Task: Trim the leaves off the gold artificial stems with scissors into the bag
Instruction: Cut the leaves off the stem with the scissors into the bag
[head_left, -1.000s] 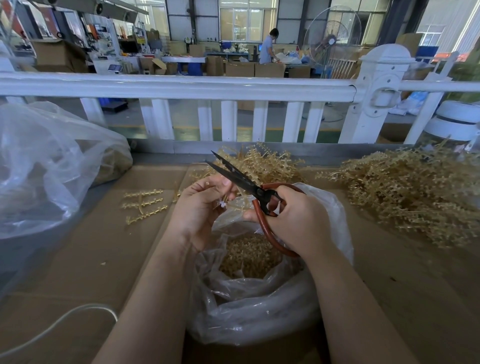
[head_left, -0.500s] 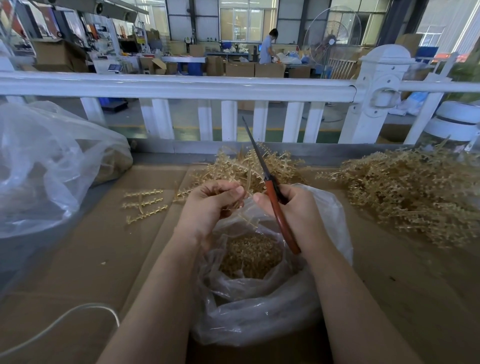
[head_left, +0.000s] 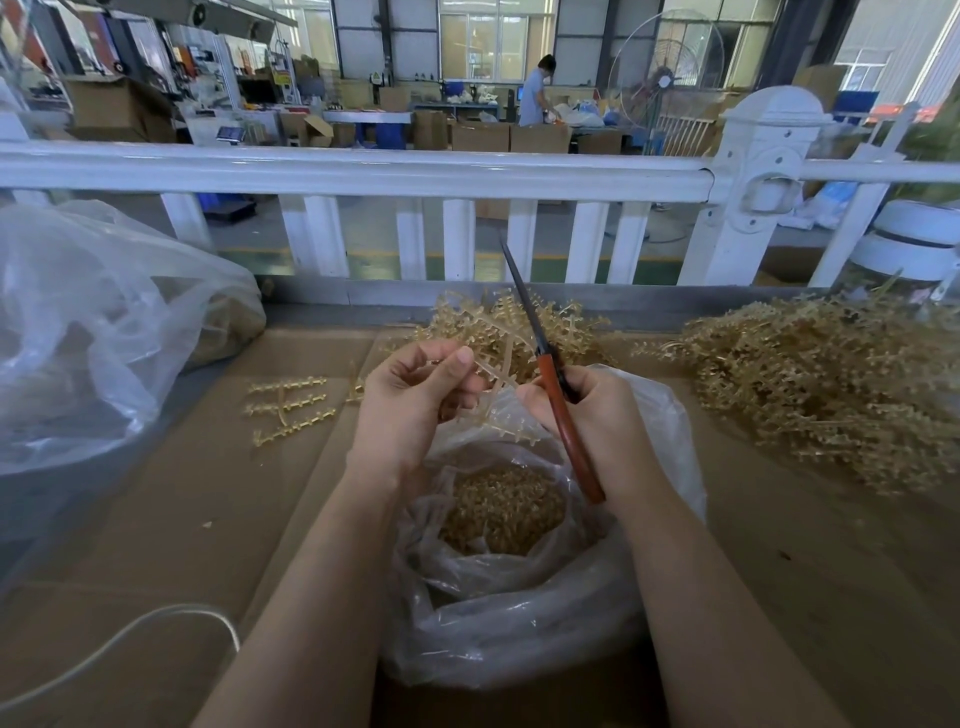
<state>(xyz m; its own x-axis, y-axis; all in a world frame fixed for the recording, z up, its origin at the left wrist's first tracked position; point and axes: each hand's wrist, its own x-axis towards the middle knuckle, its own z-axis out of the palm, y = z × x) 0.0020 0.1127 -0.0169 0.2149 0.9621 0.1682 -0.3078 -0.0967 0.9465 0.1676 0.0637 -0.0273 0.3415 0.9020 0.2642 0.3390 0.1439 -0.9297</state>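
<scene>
My left hand (head_left: 415, 395) pinches a thin gold artificial stem (head_left: 493, 374) between thumb and fingers, above the open clear plastic bag (head_left: 519, 623). Cut gold leaves (head_left: 501, 509) fill the bag's bottom. My right hand (head_left: 587, 410) grips the red-handled scissors (head_left: 558, 400), blades closed and pointing up and away toward the railing. A small heap of gold stems (head_left: 519, 327) lies just behind my hands.
A big pile of gold stems (head_left: 821, 395) covers the cardboard at the right. Three trimmed sprigs (head_left: 288, 410) lie left of my hands. A large clear bag (head_left: 93, 332) bulges at the far left. A white railing (head_left: 363, 176) borders the table's back; a white cable (head_left: 130, 639) curls at the front left.
The scissors closed and swung from pointing left with open blades to pointing upright. My left hand shifted slightly with the stem between its fingers.
</scene>
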